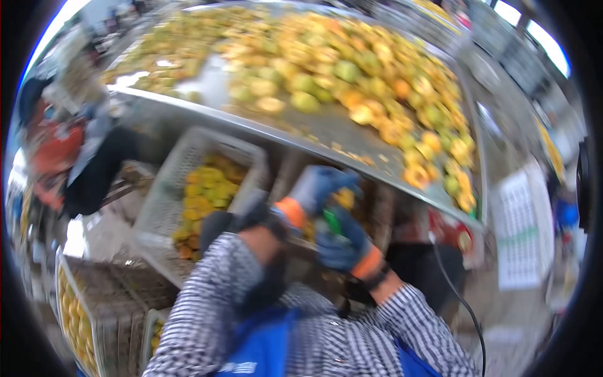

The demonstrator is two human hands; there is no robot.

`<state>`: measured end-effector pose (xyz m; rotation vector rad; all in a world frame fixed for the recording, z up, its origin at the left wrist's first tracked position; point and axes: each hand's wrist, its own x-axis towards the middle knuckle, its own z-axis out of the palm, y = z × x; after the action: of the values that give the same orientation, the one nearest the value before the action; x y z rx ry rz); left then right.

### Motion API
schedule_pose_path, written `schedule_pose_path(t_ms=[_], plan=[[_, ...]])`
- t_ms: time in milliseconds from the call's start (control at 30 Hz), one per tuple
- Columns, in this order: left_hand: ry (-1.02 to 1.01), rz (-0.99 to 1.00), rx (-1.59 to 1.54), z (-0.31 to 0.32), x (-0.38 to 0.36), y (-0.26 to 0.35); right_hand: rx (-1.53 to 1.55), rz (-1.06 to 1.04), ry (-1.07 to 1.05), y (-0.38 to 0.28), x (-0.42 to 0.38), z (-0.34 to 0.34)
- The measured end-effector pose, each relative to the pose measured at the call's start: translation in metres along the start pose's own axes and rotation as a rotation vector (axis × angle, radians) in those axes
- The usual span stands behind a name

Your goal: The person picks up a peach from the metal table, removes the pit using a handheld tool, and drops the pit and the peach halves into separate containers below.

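1. Nearest the camera, head view: checked sleeves (201, 314) and a blue apron (264, 342) fill the lower part.
2. Left hand (319, 188), in a blue-grey glove with an orange cuff, lies just below the front edge of the metal table (308, 122). Fingers bent, partly curled towards the right hand. A yellow fruit piece (344, 198) shows just beneath the fingertips; blur prevents telling whether it is gripped.
3. Right hand (345, 246), gloved alike, is curled nearly closed about a green object (333, 222), mostly hidden by the fingers. Its exact kind cannot be determined.
4. Writing: white marks on the apron, illegible. Rows of dark marks on a white panel (524, 226), beyond the table's right edge, also illegible. No brand can be read.
5. Orientation: the green object's visible part slants, upper end towards the left hand and the table's front edge, lower end into the right palm. Long axis of the fruit piece cannot be told.
6. Cut fruit (308, 69) is heaped along the table's far edge and down its right edge to the near right corner. A pale crate (164, 179) containing yellow pieces stands below the front edge, left of the hands.
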<state>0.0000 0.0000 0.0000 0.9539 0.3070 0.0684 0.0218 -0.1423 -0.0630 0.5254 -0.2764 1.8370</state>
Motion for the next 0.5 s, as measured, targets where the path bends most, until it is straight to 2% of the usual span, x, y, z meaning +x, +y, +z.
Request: schedule_pose_path(t_ms=[33,67,100,133,167,200,233,300,400,500], plan=[[-0.101,-0.027,0.475,0.004,0.003,-0.007,0.01,-0.093,0.026,0.024,-0.003,0.011],[0.027,-0.15,0.293,0.004,-0.015,0.018,-0.251,-0.174,0.323,0.046,0.023,0.031],[0.006,-0.118,0.228,0.037,0.036,-0.038,-0.6,-0.186,0.681,0.009,-0.058,0.044],[0.063,-0.035,0.167,0.015,0.048,-0.023,-0.895,-0.212,0.91,-0.005,-0.047,0.034],[0.248,0.12,0.105,-0.007,0.044,-0.014,-1.18,-0.105,1.033,-0.012,-0.052,0.023],[0.28,0.215,0.091,-0.018,0.051,-0.01,-1.485,0.057,1.162,-0.019,-0.059,0.008],[0.319,0.23,0.181,-0.032,0.045,0.008,-1.736,0.235,1.28,-0.027,-0.065,-0.005],[0.372,0.284,0.23,-0.051,0.042,0.024,-2.384,0.824,1.499,-0.043,-0.083,-0.024],[0.366,0.308,0.221,-0.056,0.03,0.036,-2.092,0.818,1.743,-0.08,-0.109,-0.045],[0.366,0.226,0.205,-0.064,0.038,0.037,-2.05,0.478,2.144,-0.136,-0.163,-0.094]])
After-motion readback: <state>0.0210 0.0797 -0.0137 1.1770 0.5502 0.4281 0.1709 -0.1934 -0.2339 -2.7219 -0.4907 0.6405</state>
